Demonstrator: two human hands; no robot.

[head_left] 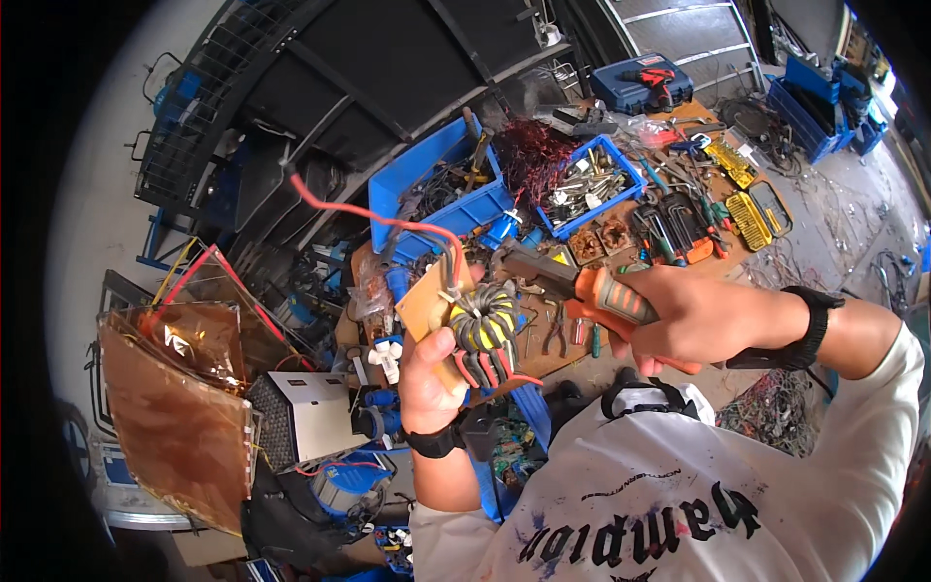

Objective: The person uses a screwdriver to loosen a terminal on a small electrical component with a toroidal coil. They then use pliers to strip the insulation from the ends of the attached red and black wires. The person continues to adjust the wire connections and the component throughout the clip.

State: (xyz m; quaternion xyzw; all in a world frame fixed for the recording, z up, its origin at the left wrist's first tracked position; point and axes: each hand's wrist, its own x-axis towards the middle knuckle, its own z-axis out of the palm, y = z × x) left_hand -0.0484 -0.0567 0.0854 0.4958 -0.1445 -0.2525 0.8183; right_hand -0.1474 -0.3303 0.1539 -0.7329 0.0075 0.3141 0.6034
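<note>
My left hand (pixel 430 373) grips a tan board (pixel 424 303) that carries a ring-shaped coil (pixel 485 318) wound in black and yellow wire. Below the coil sit more red and black windings (pixel 485 367). From the board's top edge a long red wire (pixel 378 214) sticks out to the upper left. My right hand (pixel 690 312) is closed round pliers (pixel 616 294) with orange and grey handles. Their dark jaws point left, toward the board's upper right edge and just above the coil. Whether the jaws touch anything I cannot tell.
Behind my hands a wooden table (pixel 693 254) bears hand tools, a blue bin (pixel 436 184), a blue tray (pixel 593 184) of metal parts and a yellow bit case (pixel 752 218). Farther back lie a red drill (pixel 656 85) and a blue case (pixel 621 82). Brown sheets (pixel 175 407) stand at left.
</note>
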